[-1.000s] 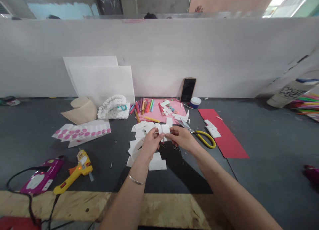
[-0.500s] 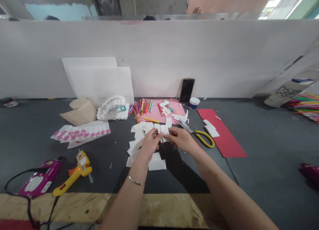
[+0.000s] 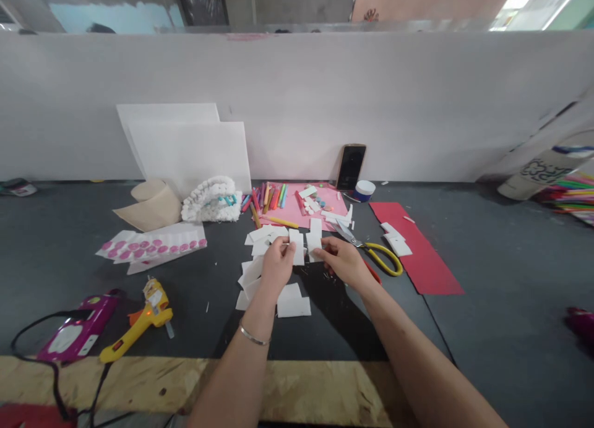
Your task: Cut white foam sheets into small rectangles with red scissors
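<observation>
My left hand (image 3: 278, 261) pinches a small white rectangular piece (image 3: 297, 247), which looks like foam board or thick card. Just to its right, my right hand (image 3: 341, 258) grips a second white piece (image 3: 314, 248) between thumb and fingers. A narrow gap separates the two held pieces. Below and left of my hands lie several loose white pieces (image 3: 294, 307), partly overlapping. Yellow-handled scissors (image 3: 383, 258) rest open beside my right hand, blades pointing toward the back left.
A yellow glue gun (image 3: 139, 323) and its cable lie front left beside a purple device (image 3: 78, 332). Coloured sticks (image 3: 273, 198) rest on pink paper (image 3: 297, 208). A phone (image 3: 351, 167) leans against the back wall; a red sheet (image 3: 429, 264) is at right.
The two white pieces, held together before, are now apart. My left hand keeps one piece and my right hand holds the other a little to the right.
</observation>
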A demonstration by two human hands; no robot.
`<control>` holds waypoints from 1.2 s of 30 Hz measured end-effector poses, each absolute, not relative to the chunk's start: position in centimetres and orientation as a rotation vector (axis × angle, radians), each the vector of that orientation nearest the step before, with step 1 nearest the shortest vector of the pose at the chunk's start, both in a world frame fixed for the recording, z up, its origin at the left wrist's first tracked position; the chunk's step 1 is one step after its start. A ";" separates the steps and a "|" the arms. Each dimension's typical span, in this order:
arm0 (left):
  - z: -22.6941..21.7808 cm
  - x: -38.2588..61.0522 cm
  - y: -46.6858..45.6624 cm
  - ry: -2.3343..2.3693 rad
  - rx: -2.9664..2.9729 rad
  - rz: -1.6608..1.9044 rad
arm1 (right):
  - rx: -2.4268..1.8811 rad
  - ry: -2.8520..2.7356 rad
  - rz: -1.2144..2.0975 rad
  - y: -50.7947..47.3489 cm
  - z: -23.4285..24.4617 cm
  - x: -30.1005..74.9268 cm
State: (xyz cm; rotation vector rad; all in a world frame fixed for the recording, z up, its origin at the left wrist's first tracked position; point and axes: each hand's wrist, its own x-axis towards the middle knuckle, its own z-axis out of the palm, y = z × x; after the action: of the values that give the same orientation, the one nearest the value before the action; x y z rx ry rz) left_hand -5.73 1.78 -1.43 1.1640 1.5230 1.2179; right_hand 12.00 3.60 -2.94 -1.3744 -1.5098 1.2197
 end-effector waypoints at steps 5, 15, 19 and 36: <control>-1.4 -7.1 1.8 1.868 1.666 1.171 | -1.387 -1.402 1.124 3.9 -3.2 12.6; 0.5 -2.7 6.9 1.992 2.131 0.731 | -1.346 -1.125 0.930 4.6 -2.7 13.8; -0.8 -0.5 10.5 1.914 2.055 0.641 | -1.322 -1.104 0.922 4.4 -2.3 13.7; 0.8 -3.2 4.0 1.172 1.072 1.107 | -1.113 -1.357 1.414 3.2 -0.9 12.7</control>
State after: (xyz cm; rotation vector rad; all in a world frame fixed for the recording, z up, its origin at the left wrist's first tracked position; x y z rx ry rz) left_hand -3.21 4.00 0.82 1.0717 1.1721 1.1075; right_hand 12.70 3.20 -0.91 -1.1129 -1.3568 1.4137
